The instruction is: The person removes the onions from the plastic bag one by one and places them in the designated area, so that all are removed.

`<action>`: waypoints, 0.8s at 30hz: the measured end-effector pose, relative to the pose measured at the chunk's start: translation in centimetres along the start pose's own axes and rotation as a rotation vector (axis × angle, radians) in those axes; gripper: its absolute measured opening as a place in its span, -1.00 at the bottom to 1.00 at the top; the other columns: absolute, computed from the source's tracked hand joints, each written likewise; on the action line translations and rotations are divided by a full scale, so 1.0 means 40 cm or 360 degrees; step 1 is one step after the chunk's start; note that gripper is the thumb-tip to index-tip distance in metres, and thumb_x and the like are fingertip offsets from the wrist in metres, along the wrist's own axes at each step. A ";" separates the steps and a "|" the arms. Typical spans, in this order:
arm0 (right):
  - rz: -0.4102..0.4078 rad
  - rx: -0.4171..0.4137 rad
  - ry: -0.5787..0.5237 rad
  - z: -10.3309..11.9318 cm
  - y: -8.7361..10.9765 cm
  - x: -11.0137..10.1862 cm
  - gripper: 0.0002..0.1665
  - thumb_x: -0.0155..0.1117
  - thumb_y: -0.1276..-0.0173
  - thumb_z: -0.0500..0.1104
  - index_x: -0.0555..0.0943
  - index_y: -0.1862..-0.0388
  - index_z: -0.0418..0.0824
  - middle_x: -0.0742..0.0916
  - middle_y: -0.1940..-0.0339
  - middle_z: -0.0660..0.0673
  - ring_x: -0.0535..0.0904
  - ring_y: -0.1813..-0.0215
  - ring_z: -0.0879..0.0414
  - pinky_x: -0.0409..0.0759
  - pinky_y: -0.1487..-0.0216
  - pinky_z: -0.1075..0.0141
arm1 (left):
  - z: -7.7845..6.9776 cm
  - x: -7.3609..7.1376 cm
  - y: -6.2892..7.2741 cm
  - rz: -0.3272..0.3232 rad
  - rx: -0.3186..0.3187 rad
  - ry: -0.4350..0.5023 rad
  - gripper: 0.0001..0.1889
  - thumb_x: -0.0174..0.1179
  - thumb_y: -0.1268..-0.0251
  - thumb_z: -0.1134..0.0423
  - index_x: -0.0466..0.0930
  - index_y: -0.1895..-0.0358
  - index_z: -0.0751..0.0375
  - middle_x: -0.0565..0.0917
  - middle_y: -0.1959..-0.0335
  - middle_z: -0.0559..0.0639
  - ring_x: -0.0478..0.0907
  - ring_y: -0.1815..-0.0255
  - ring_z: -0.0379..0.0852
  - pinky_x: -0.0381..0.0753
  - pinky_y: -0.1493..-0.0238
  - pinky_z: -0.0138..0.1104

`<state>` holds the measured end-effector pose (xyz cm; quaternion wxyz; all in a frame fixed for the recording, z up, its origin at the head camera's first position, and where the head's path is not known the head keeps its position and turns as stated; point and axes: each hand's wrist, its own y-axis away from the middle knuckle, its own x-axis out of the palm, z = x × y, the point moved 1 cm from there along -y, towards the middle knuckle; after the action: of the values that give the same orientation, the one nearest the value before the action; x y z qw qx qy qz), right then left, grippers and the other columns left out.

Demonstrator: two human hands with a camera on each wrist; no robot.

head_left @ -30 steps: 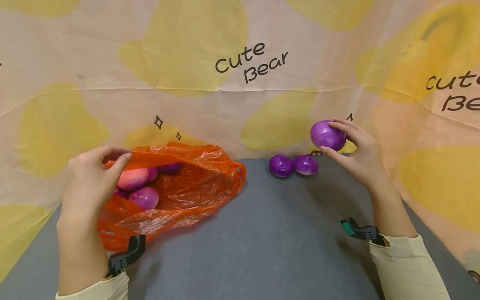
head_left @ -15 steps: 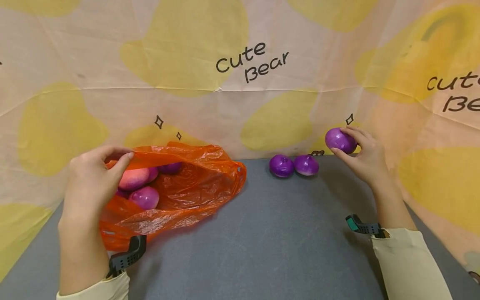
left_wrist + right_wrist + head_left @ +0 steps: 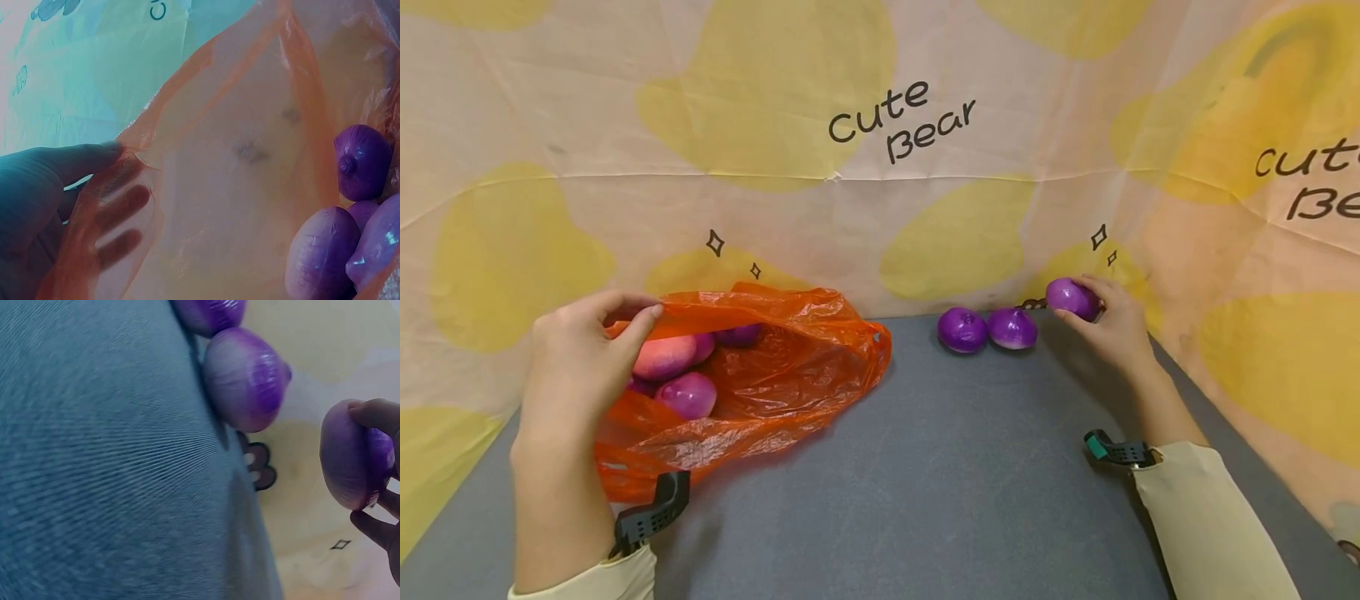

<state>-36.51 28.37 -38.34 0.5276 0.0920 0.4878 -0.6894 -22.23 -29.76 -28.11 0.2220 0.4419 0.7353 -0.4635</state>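
My left hand (image 3: 576, 358) pinches the upper rim of an orange plastic bag (image 3: 805, 367) between thumb and fingers, so its mouth gapes. Several purple onions lie inside, among them one onion (image 3: 688, 395) near the front; the left wrist view shows another onion (image 3: 362, 162) deeper in. My right hand (image 3: 1116, 329) grips a purple onion (image 3: 1070, 297) above the table at the back right. In the right wrist view thumb and fingers wrap this held onion (image 3: 345, 456), apart from the table. Two more onions, a left one (image 3: 962, 331) and a right one (image 3: 1012, 329), sit side by side on the table.
The grey table (image 3: 925, 467) ends at a printed cloth backdrop (image 3: 820, 225), which stands behind and along the right side. Both onions on the table lie close to that back edge, right of the bag.
My right hand first moved right with the onion, then came lower and slightly back left, toward the table. The left hand and the bag stay nearly still.
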 end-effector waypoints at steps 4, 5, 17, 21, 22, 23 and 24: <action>0.0045 0.0085 -0.0025 -0.020 0.007 0.017 -0.34 0.53 -0.22 -0.08 0.58 -0.29 -0.19 0.64 -0.22 -0.35 0.53 -0.12 -0.16 0.35 0.03 0.42 | 0.002 0.000 0.000 0.0005 -0.0003 -0.0002 -0.69 0.13 -0.51 0.05 0.70 -0.04 0.17 0.73 0.01 0.31 0.53 -0.10 0.31 0.49 -0.09 0.20; 0.0054 0.0097 -0.0018 -0.025 0.008 0.022 -0.34 0.53 -0.22 -0.07 0.58 -0.29 -0.18 0.64 -0.22 -0.34 0.53 -0.13 -0.17 0.39 0.00 0.34 | 0.003 0.000 0.000 0.0007 -0.0005 -0.0002 -0.68 0.13 -0.51 0.05 0.70 -0.04 0.17 0.73 0.00 0.31 0.52 -0.10 0.32 0.49 -0.09 0.21; 0.0131 0.0086 0.0029 -0.065 0.023 0.065 -0.36 0.51 -0.25 -0.08 0.56 -0.27 -0.23 0.63 -0.23 -0.40 0.54 -0.16 -0.29 0.45 -0.15 -0.18 | 0.001 0.002 0.001 -0.0005 0.0006 -0.0030 -0.70 0.16 -0.50 0.08 0.71 -0.04 0.20 0.74 0.03 0.32 0.54 -0.07 0.32 0.49 -0.01 0.14; 0.0156 0.0027 0.0044 -0.076 0.028 0.080 -0.38 0.52 -0.24 -0.14 0.57 -0.26 -0.26 0.63 -0.20 -0.42 0.54 -0.16 -0.31 0.45 -0.16 -0.21 | 0.000 0.001 0.002 -0.0006 0.0002 -0.0024 -0.70 0.15 -0.50 0.09 0.71 -0.05 0.19 0.73 0.02 0.33 0.54 -0.07 0.33 0.49 -0.02 0.15; 0.0163 0.0016 0.0049 -0.078 0.030 0.084 -0.38 0.52 -0.24 -0.15 0.57 -0.25 -0.27 0.63 -0.19 -0.42 0.54 -0.16 -0.32 0.45 -0.16 -0.21 | 0.001 0.001 0.002 -0.0008 0.0002 -0.0026 -0.70 0.15 -0.50 0.09 0.72 -0.05 0.19 0.74 0.03 0.33 0.54 -0.07 0.33 0.48 -0.02 0.15; 0.0168 0.0007 0.0052 -0.081 0.031 0.088 -0.38 0.52 -0.23 -0.16 0.57 -0.25 -0.27 0.63 -0.19 -0.42 0.54 -0.17 -0.32 0.45 -0.17 -0.22 | 0.001 0.001 0.003 -0.0008 0.0001 -0.0025 -0.70 0.15 -0.50 0.09 0.72 -0.05 0.19 0.74 0.03 0.33 0.54 -0.07 0.33 0.49 -0.03 0.16; 0.0172 -0.0001 0.0052 -0.082 0.031 0.091 -0.38 0.52 -0.23 -0.16 0.57 -0.25 -0.27 0.63 -0.19 -0.42 0.54 -0.17 -0.32 0.45 -0.17 -0.22 | 0.001 0.001 0.003 -0.0010 0.0003 -0.0027 -0.70 0.15 -0.50 0.08 0.72 -0.05 0.19 0.74 0.03 0.33 0.54 -0.07 0.33 0.49 -0.03 0.16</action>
<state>-38.30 28.63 -43.06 0.5560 0.1293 0.4908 -0.6582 -22.15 -29.76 -28.21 0.2265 0.4359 0.7343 -0.4684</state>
